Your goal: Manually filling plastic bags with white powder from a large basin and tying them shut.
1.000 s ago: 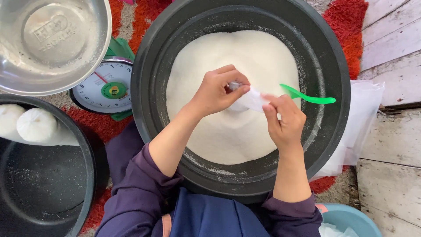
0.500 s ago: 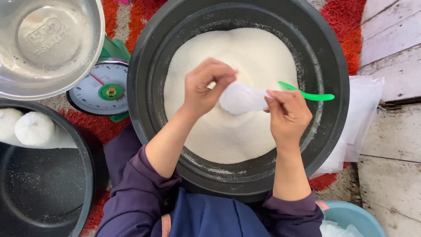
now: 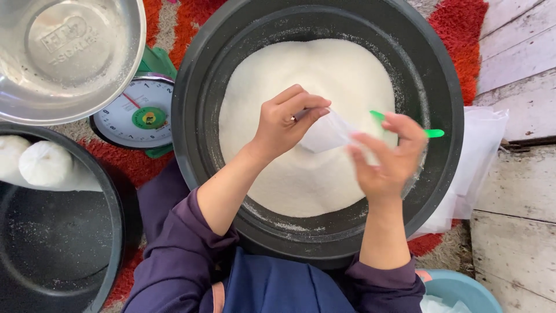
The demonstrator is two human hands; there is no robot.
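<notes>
In the head view, a small clear plastic bag is held over a mound of white granular powder inside a large round black basin. The bag is pinched at its upper edge by the closed fingers of the left hand. Its long axis runs from that hand toward the right hand, which is blurred; its fingers seem loosely curled at the other end of the bag. A green plastic scoop is seen just behind the right hand.
</notes>
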